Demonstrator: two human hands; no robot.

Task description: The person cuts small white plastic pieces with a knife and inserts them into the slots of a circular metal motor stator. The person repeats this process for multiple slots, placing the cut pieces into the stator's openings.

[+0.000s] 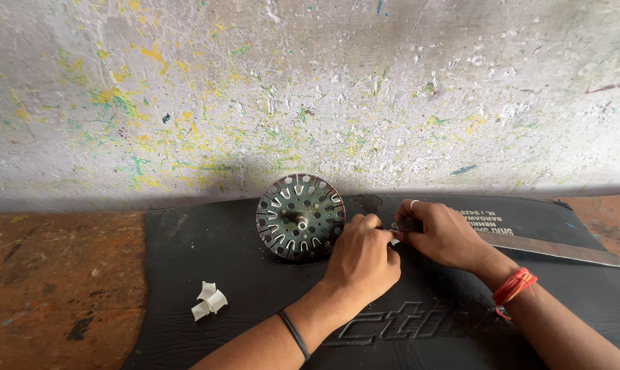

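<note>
Slotted round metal core (300,216) stands tilted on edge against paint-spattered wall (310,89), slots facing camera, so face is easy to reach. Left hand (362,255) and right hand (444,234) meet just right of core, fingertips pinched together on small white piece (395,240); what else right hand grips, cannot tell. Long flat metal strip (556,249) lies beyond right hand on black mat (187,274), which cushions rusty tabletop (56,288). Spare white folded pieces (209,301) wait in cluster near left forearm, within reach.
</note>
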